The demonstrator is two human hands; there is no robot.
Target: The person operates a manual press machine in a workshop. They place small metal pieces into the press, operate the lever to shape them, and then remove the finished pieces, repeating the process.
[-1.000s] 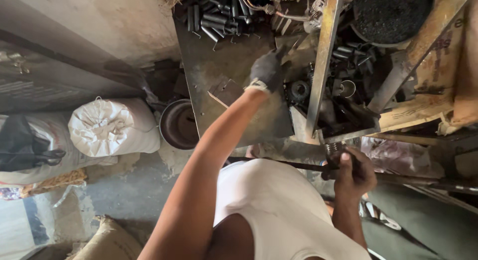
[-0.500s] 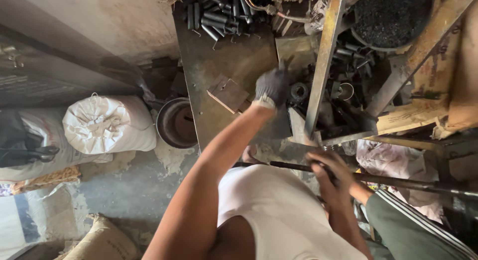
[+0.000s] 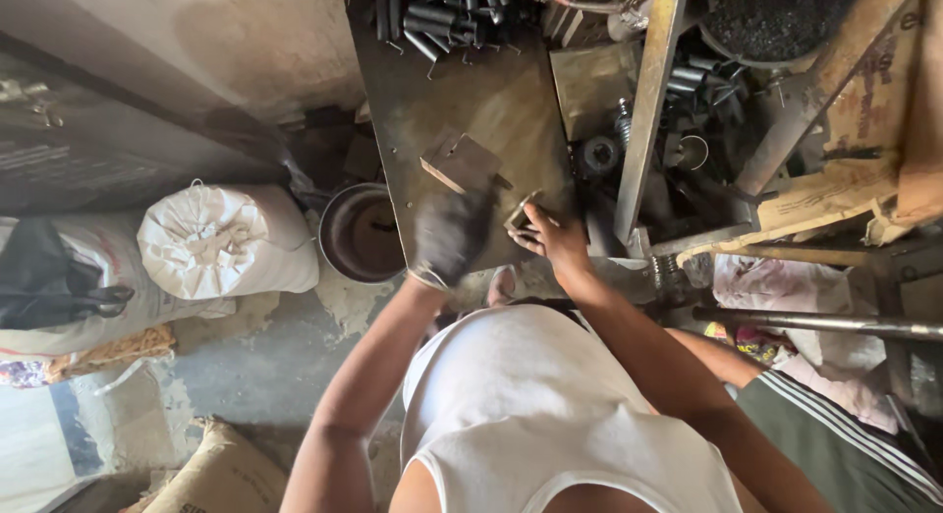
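Left hand in a dark glove, fingers curled, resting on the near edge of the metal plate; can't tell if it's holding anything. Right hand bare, just beside the left, fingers pinched on a small flat piece at the plate's near right corner. The hands are near each other, not touching. Wood block lies flat on the plate just beyond the glove. Pile of dark metal cylinders at the plate's far end. Long metal bar runs along the plate's right side, with cluttered parts beyond it. Round pan on the floor left of the plate, tied white sack further left. Steel rod lies across on the right.
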